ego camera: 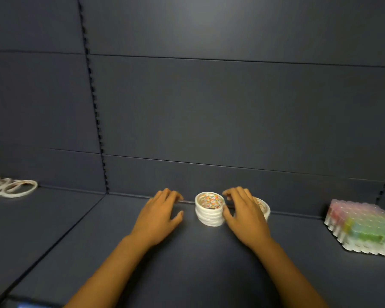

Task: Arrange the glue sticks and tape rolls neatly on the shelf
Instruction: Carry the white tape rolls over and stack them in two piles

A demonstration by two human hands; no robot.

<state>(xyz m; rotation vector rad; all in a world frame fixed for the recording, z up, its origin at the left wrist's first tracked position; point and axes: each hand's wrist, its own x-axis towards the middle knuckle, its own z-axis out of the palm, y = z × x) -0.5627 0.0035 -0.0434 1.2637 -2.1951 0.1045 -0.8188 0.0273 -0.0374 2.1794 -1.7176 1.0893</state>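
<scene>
Two bare forearms reach in from the bottom edge, over the dark shelf [187, 263]. Left hand [159, 215] is low over the shelf surface, fingers loosely spread and a little bent, grasping nothing, with a clear gap between its thumb and the tape. Right hand [246, 215] sits just beside the stack of tape rolls [210, 208], thumb side close against the stack's right flank; fingers relaxed and arched, and whether they actually touch a roll I can't tell from here. That stack stands upright near the back wall, white rolls piled flat, a coloured print showing inside the top core. Behind the right hand, a second pile of tape [263, 208] peeks out, mostly blocked by the knuckles, so its height is unclear.

Off to the right, well apart, glue sticks [362, 227] are packed upright in a tight block, pastel caps in pink, yellow, green and blue, somewhat blurred. Far left, on the neighbouring shelf bay, loose tape rolls [11, 187] lie overlapping, cut by the frame edge. Slotted upright rail [93, 103] divides the back panels.
</scene>
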